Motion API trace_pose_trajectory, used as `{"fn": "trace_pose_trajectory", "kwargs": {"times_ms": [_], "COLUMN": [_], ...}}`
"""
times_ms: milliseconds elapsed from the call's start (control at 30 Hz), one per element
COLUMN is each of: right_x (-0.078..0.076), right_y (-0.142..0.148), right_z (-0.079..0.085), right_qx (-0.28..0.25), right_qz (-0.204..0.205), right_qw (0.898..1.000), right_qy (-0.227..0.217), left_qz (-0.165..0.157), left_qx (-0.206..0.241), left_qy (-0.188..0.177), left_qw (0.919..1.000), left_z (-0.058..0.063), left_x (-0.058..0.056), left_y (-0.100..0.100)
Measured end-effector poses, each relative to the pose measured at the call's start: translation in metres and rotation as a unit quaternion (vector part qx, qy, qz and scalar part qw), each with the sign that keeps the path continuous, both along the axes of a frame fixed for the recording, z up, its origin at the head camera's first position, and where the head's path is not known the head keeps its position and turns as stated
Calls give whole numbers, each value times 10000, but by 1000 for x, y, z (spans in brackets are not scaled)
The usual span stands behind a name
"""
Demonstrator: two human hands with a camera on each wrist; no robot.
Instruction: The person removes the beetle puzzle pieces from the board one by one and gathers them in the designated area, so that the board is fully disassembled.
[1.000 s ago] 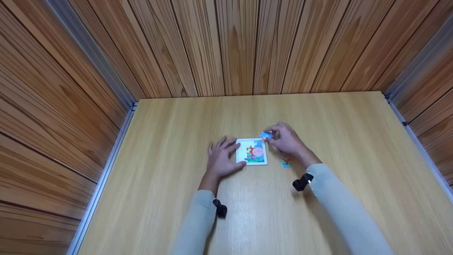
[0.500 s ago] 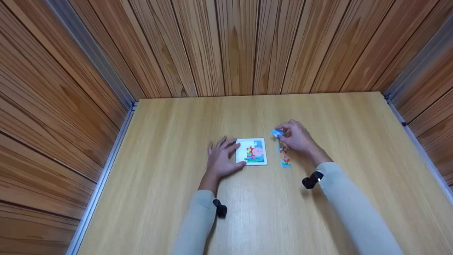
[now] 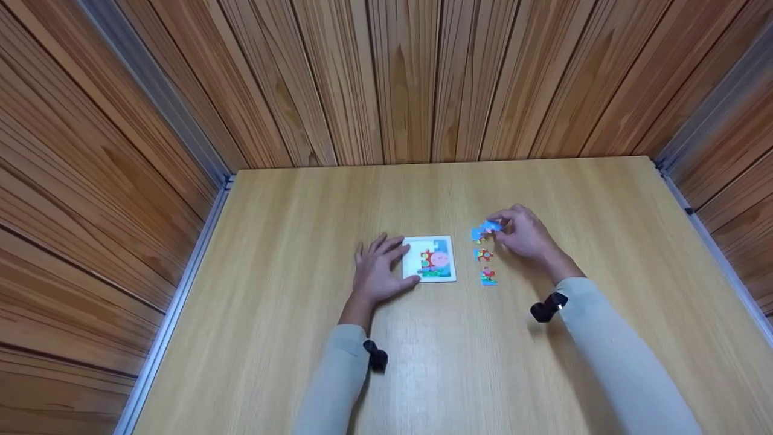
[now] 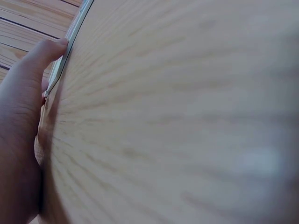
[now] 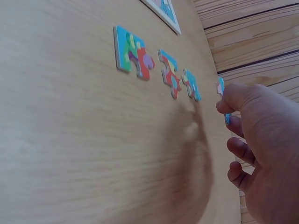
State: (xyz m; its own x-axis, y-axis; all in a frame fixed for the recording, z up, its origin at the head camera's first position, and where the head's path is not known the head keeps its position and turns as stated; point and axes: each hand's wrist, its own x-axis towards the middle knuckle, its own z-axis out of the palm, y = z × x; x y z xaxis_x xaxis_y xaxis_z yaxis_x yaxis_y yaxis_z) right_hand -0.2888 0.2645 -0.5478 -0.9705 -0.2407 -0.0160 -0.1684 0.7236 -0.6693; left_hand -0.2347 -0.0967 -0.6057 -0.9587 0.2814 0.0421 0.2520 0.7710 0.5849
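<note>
My left hand point(image 3: 377, 275) rests at the left side of a small white puzzle tray point(image 3: 412, 260), its fingers spread and its thumb on the near left edge. Joined pieces fill the tray's right part, showing a pink face on blue; its left part is bare white. To the right, my right hand point(image 3: 526, 237) pinches a blue puzzle piece point(image 3: 493, 225) between thumb and fingers. In the right wrist view this held piece point(image 5: 221, 86) is raised off the table, partly covered by the thumb. Beneath and nearer lie three loose pieces, the closest a blue, green and red piece point(image 5: 134, 53).
The loose pieces stand in a column right of the tray: a far piece point(image 3: 478, 235), a middle piece point(image 3: 483, 255) and a near piece point(image 3: 488, 277). Wood-plank walls point(image 3: 404, 78) enclose the wooden table point(image 3: 290, 241) at the back and sides.
My right hand has moved right, away from the tray, with the blue puzzle piece in its pinch. This uncovered the middle and far loose pieces. My left hand and the tray have stayed put.
</note>
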Motion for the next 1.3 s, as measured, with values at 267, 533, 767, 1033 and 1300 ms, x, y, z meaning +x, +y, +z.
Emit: {"fn": "trace_pose_trajectory", "kwargs": {"times_ms": [267,533,767,1033,1300], "right_x": [4,5,4,4,5], "right_y": [11,16,17,17,17], "right_z": [-6,-13,-17,-19,-20], "right_qx": [44,197,258,214,218], "right_qz": [-20,2,-56,-127,-152], "right_qw": [10000,9998,9996,9996,9996], "right_qy": [-33,-14,-33,-113,-70], "left_qz": [-6,33,35,59,17], "left_qx": [-21,-13,-34,-46,-32], "left_qy": [30,24,21,36,79], "left_qw": [10000,10000,10000,10000,10000], "left_z": [1,0,-1,-1,0], "left_x": [1,0,-1,0,1], "left_y": [-1,0,0,0,0]}}
